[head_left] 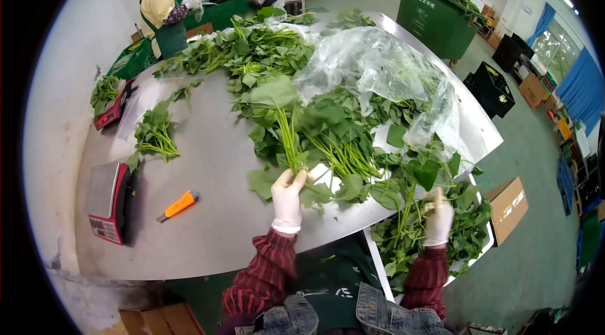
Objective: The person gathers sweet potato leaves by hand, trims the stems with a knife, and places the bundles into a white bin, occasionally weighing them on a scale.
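Note:
My left hand (288, 201), in a white glove, is closed round the lower stems of an upright bunch of leafy greens (287, 133) above the metal table (208, 209). To the right, my right hand (438, 215), gloved too and blurred, is over a white-rimmed container of greens (466, 215); its fingers are smeared, and whether they hold anything is unclear. A large pile of greens (271, 51) covers the middle and back of the table, partly under a clear plastic sheet (372, 58). A small bunch (156, 133) lies at the left.
An orange-handled knife (179, 205) lies left of my left hand. Two red scales (108, 199) (113, 108) stand along the left edge. A co-worker (165, 11) stands behind the table, another is partly hidden. A green bin (435, 17) and a cardboard box (506, 210) are right.

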Action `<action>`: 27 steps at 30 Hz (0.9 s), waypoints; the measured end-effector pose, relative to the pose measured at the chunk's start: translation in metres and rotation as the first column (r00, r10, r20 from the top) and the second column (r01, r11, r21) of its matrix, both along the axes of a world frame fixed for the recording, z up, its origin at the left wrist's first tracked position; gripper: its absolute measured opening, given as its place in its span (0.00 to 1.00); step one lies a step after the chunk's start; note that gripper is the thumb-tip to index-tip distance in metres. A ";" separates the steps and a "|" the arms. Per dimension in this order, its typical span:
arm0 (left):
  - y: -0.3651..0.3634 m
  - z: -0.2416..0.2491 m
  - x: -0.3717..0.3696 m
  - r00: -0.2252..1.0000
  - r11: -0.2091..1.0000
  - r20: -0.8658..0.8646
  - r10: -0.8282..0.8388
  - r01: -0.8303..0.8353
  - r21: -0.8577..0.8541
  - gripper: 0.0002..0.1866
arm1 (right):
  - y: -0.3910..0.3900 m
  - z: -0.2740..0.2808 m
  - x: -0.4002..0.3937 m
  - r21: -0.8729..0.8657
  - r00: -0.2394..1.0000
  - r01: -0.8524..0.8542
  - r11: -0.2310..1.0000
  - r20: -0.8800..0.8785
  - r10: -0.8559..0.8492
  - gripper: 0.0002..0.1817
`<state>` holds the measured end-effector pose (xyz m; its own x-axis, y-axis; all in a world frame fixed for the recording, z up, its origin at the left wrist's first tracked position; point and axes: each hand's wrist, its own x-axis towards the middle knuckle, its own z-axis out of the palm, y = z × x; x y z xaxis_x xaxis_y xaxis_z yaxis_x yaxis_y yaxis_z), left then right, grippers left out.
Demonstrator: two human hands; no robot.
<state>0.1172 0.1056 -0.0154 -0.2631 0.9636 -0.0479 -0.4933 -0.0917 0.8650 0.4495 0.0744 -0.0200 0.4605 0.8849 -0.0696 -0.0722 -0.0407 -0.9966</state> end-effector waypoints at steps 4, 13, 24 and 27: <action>-0.007 0.026 -0.004 0.998 0.998 -0.036 -0.058 0.058 -0.003 0.07 | 0.006 -0.032 0.060 0.135 0.227 0.392 0.910 0.945 -0.237 0.33; -0.013 0.013 0.015 0.974 0.976 0.076 -0.215 0.214 0.030 0.08 | 0.037 0.065 -0.107 -0.448 0.613 -0.559 0.698 0.344 0.711 0.28; -0.015 0.008 0.015 0.795 0.962 -0.543 -0.270 0.253 -0.106 0.13 | 0.060 0.065 -0.187 -0.078 0.680 -0.509 0.857 0.575 0.456 0.28; -0.015 0.012 0.026 0.610 0.931 -0.792 0.034 0.269 0.247 0.17 | 0.040 0.062 -0.136 0.115 0.732 -0.170 0.979 0.679 0.047 0.20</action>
<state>0.1432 0.0903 -0.0037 0.0628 0.9055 0.4198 0.3196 -0.4167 0.8510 0.3132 0.1140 0.0422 0.2331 0.9017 0.3641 0.6113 0.1553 -0.7760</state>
